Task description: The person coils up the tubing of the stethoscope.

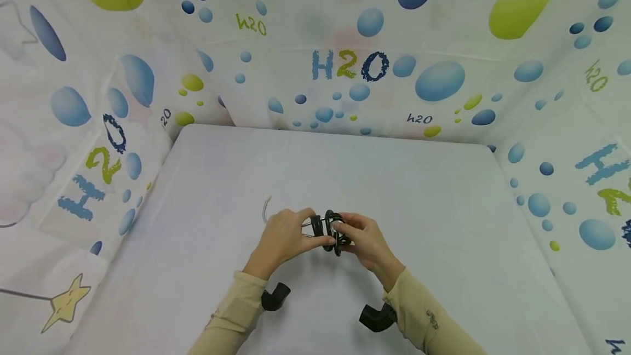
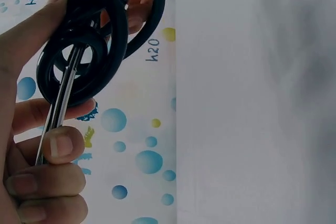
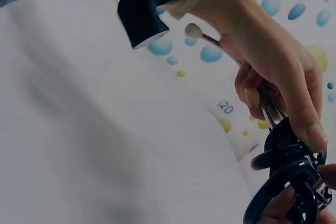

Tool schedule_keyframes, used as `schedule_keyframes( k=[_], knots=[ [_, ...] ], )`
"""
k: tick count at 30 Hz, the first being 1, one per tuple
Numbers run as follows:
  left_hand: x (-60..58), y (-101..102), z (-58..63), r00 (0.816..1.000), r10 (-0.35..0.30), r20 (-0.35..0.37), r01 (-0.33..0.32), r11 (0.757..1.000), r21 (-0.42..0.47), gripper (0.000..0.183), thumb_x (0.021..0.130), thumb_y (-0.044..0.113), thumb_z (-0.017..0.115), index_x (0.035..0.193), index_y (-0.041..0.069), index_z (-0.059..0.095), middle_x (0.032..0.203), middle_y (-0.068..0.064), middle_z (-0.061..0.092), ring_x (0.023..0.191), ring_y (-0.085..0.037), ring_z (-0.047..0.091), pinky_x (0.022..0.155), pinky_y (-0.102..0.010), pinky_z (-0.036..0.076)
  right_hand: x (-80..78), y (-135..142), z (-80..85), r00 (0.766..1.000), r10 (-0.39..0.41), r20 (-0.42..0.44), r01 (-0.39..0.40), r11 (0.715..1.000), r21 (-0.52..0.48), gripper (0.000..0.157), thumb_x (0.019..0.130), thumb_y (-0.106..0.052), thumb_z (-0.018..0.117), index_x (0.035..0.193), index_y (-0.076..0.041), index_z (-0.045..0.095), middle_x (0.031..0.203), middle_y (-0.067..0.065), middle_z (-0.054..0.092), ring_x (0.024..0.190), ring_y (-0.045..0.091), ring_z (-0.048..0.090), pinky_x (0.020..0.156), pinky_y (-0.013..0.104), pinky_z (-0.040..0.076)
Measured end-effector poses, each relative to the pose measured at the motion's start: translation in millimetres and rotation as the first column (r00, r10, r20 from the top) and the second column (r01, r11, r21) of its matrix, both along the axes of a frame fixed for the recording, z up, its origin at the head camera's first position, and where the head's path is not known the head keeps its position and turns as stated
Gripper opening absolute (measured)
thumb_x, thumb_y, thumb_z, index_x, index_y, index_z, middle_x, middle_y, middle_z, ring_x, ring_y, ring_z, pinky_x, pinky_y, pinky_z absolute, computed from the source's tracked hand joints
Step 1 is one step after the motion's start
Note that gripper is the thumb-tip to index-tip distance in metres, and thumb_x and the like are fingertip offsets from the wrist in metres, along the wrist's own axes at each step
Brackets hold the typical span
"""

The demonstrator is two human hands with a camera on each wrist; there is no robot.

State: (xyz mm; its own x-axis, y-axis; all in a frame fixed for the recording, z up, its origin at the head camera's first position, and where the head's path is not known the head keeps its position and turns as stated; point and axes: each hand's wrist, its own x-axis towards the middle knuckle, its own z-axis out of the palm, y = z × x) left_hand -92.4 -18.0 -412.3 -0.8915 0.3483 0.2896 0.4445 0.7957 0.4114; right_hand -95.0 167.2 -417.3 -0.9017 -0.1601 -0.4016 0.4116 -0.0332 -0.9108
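A stethoscope (image 1: 317, 225) is held above the white table, its glossy black tubing (image 2: 118, 40) wound in loops around its metal ear tubes (image 2: 64, 95). My left hand (image 1: 286, 235) curls its fingers round the metal tubes, with the thumb reaching to the black loops. From the other side my right hand (image 1: 367, 241) grips the coiled end, its thumb against a small silvery part. One ear tip (image 3: 193, 31) juts out past the left hand on a curved metal stem. Hands and coils partly hide the chest piece.
The white table (image 1: 345, 174) extends around both hands. Fabric walls (image 1: 296, 32) printed with blue and green drops stand behind it and at both sides. Black curved wrist mounts (image 1: 276, 296) stick out from the beige sleeves.
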Motion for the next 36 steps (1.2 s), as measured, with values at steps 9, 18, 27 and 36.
schedule_keyframes(
  k=[9, 18, 27, 36],
  knots=[
    [2.0, 0.8, 1.8, 1.000, -0.005, 0.014, 0.004, 1.000, 0.018, 0.056, 0.063, 0.062, 0.075, 0.090, 0.013, 0.069, 0.045, 0.010, 0.029, 0.044, -0.004, 0.024, 0.040, -0.019, 0.022, -2.6, 7.2, -8.4, 0.995, 0.095, -0.028, -0.095, 0.995, 0.000, 0.036, 0.091, -0.004, 0.060, 0.120, 0.013, 0.050, 0.098, 0.015, 0.066, 0.078, 0.015, 0.064, 0.067, 0.030, 0.053],
    [5.1, 6.2, 5.4, 0.999, -0.035, 0.025, 0.035, 0.999, 0.024, 0.056, 0.065, 0.061, 0.074, 0.093, 0.013, 0.068, 0.045, 0.011, 0.026, 0.043, -0.003, 0.023, 0.040, -0.018, 0.021, 1.9, 4.8, -8.1, 0.965, 0.078, -0.250, -0.024, 0.977, 0.212, 0.007, 0.085, 0.001, 0.063, 0.088, 0.007, 0.061, 0.075, 0.004, 0.063, 0.066, 0.011, 0.058, 0.057, 0.023, 0.047],
    [4.9, 6.1, 1.9, 0.997, -0.037, 0.061, 0.035, 0.999, 0.034, 0.055, 0.066, 0.061, 0.074, 0.093, 0.014, 0.068, 0.046, 0.012, 0.024, 0.043, -0.002, 0.022, 0.039, -0.017, 0.021, 0.4, 8.7, 0.6, 0.864, 0.328, -0.383, -0.081, 0.840, 0.537, 0.007, 0.084, -0.006, 0.064, 0.084, 0.000, 0.062, 0.068, 0.003, 0.057, 0.054, 0.008, 0.044, 0.047, 0.023, 0.038],
    [2.9, 5.1, 1.9, 0.997, -0.026, 0.066, 0.024, 0.999, 0.025, 0.053, 0.066, 0.061, 0.074, 0.092, 0.015, 0.067, 0.046, 0.012, 0.024, 0.043, -0.003, 0.023, 0.040, -0.018, 0.021, -0.3, 14.3, 12.3, 0.843, 0.421, -0.335, -0.197, 0.821, 0.536, 0.026, 0.082, -0.005, 0.065, 0.105, 0.007, 0.062, 0.086, 0.010, 0.063, 0.073, 0.017, 0.058, 0.058, 0.026, 0.048]
  ],
)
